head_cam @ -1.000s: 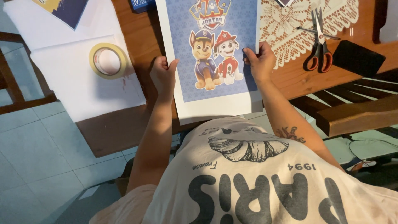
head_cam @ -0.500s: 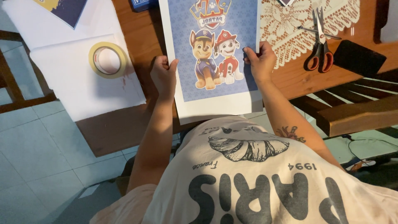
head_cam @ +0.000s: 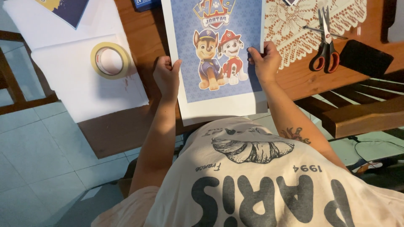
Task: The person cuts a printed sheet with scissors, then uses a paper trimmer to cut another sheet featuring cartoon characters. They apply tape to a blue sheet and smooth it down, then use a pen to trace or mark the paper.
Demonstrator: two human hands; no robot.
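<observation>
Over wooden table (head_cam: 139, 29) | left hand (head_cam: 167, 77), right hand (head_cam: 265, 62) grip cartoon-dog poster (head_cam: 216, 59)

At the frame's centre, the printed sheet (head_cam: 219, 59) is pale blue with a faint repeating pattern, a white border, and two cartoon pups, one in blue, one in red. Scissors (head_cam: 325, 50) have orange-red handles. The tape roll (head_cam: 110, 60) is yellow, the lace doily (head_cam: 294, 25) cream, the surface (head_cam: 143, 38) reddish-brown wood.
</observation>
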